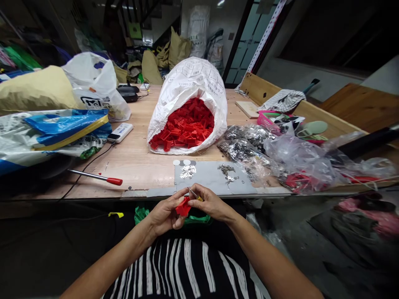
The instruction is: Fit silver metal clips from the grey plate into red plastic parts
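Just past the table's front edge, my left hand [166, 211] is closed around a small red plastic part [183, 207]. My right hand [213, 204] meets it there, its fingers pinching a small tool with a yellow handle [199, 199] and a thin metal tip. The fingers cover most of that tool, so its exact kind is hidden. Beyond the hands, a grey mat [208, 182] carries a pile of shiny flat metal pieces [188, 171] on the left and a pile of darker small metal pieces [229, 172] on the right.
A white woven sack [199, 74] lies open towards me, full of red plastic parts [190, 124]. Plastic bags of metal pieces [246, 145] and a pink basket [268, 120] stand to the right. On the left are a red-tipped lever [114, 181], a white power bank [121, 132] and large bags [52, 133].
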